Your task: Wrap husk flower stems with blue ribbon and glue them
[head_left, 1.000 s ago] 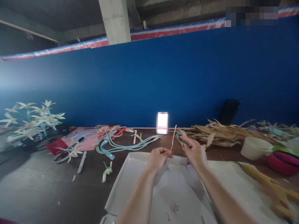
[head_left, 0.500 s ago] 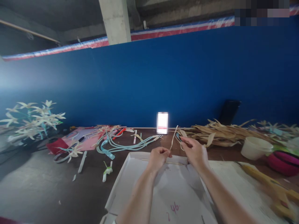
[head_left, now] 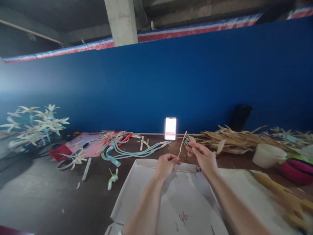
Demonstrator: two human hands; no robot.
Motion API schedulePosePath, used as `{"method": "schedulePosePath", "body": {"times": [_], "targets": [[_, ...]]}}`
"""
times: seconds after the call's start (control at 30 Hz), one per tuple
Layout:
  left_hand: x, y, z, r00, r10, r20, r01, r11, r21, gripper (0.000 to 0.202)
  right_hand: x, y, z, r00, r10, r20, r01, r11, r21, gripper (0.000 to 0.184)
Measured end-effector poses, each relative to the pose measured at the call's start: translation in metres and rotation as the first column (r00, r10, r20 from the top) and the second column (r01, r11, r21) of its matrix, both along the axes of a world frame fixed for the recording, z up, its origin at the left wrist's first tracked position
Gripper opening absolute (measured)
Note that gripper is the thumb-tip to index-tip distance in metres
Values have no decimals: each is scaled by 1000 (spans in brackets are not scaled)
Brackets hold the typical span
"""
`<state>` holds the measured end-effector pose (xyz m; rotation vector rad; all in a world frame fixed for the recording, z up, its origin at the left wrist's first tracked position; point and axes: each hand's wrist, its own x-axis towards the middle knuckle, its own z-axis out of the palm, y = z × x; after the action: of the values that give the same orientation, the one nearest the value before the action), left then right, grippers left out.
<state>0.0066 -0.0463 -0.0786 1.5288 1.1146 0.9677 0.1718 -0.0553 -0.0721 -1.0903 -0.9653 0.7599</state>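
My left hand [head_left: 165, 165] is closed in a pinch on a thin pale straw strip [head_left: 182, 144] that stands up from its fingers. Close beside it on the right, my right hand [head_left: 203, 158] is closed on a few dried strips and something light blue [head_left: 187, 143] at its fingertips. Both hands hover over the far edge of a flat white cardboard sheet [head_left: 146, 192] with pink writing. A thin stick [head_left: 182, 171] lies on the sheet just below my hands.
A heap of dried brown husks [head_left: 234, 140] lies at the back right, with a white cup [head_left: 267, 155] and a pink bowl [head_left: 297, 169] beyond. Light blue ribbons [head_left: 127, 150], pink paper [head_left: 85, 145] and straw flowers [head_left: 36, 125] lie left. A blue wall stands behind.
My right hand has drawn slightly left, closer to my left hand. The left hand holds its place with the strip.
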Motion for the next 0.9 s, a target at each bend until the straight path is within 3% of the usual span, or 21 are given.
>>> {"method": "schedulePosePath", "body": {"times": [0.2, 0.37, 0.57, 0.73, 0.8, 0.9], "targets": [[2, 2, -4, 997, -29, 69, 31, 999, -20, 30, -1, -1, -3, 986, 101, -131, -108, 993, -45, 28], [5, -6, 3, 978, -111, 179, 122, 991, -49, 28, -5, -5, 3, 936, 167, -310, -190, 981, -47, 25], [14, -19, 8, 950, -288, 119, 279, 956, 92, 19, -11, -13, 15, 852, 302, -427, -316, 948, 41, 26], [18, -18, 0, 965, -257, 41, 250, 959, 134, 20, -16, -14, 18, 796, 420, -436, -433, 898, 75, 33], [17, -15, -4, 980, -200, 6, 197, 969, 152, 19, -16, -13, 17, 849, 366, -381, -375, 926, 52, 33], [15, -7, -11, 994, -107, 26, 103, 986, 128, 19, -9, -8, 13, 969, 95, -228, -105, 994, -31, 33]]}}
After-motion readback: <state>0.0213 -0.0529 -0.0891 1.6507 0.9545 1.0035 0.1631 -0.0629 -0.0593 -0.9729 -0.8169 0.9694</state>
